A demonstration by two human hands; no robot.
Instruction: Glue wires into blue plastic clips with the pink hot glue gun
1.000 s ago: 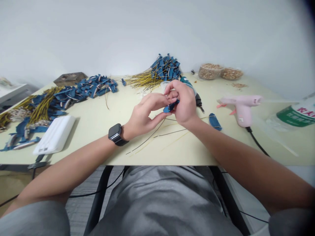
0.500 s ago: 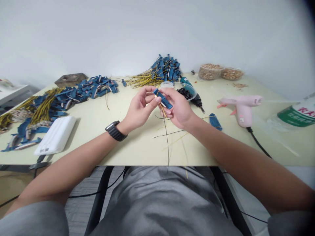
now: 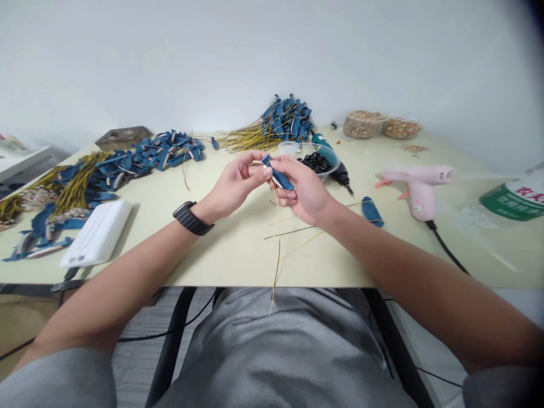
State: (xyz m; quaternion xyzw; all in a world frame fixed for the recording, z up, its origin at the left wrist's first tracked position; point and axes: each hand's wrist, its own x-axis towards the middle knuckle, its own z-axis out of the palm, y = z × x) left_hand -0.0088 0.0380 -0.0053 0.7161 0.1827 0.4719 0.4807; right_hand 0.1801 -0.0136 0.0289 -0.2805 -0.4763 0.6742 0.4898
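Pale wall [image 3: 272, 51] behind a crowded worktop [image 3: 221, 255]: one blue strip held in both hands

Mid-worktop, just in front of the body, the left hand [image 3: 233, 184] and right hand [image 3: 304, 190] meet around a blue strip [image 3: 278, 174], which is held up clear of the surface and tilted. Both grips are closed: the left fingertips pinch its far end, while the right thumb and fingers press along its length. Thin yellow wires [image 3: 277, 249] hang from it down past the worktop's near edge. The step in hand looks like fitting or adjusting this one strip on its wires. The next move calls for steady pressure from both grips, so the strip stays seated and the loose wires do not snag. Blue-and-yellow bundles [image 3: 287, 119] are heaped beyond, with a clear bowl of black pieces [image 3: 318, 162] just past the hands and a pink glue gun [image 3: 419, 187] to the right.
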